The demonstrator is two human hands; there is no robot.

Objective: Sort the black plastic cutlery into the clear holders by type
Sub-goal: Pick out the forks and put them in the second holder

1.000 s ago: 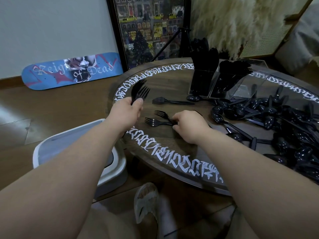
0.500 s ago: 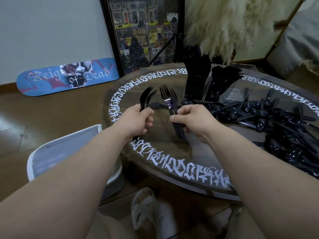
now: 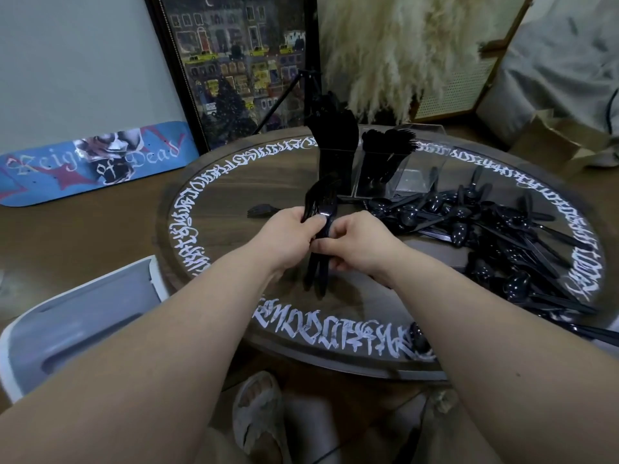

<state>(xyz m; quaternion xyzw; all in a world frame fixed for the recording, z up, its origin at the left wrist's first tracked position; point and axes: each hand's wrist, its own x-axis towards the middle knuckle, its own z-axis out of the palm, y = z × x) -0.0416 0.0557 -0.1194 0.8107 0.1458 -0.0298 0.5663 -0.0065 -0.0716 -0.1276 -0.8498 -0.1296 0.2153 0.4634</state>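
Both hands, left hand [image 3: 290,234] and right hand [image 3: 360,244], grip glossy black plastic forks [image 3: 318,209].

Right hand [image 3: 360,244] has brought its two forks against the left hand [image 3: 291,234]; one fork bundle [image 3: 318,222] between both sets of fingers.

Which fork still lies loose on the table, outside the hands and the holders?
The lone fork lying flat just left of the left hand. The other forks are in the bunch both hands grip, or upright in a holder.
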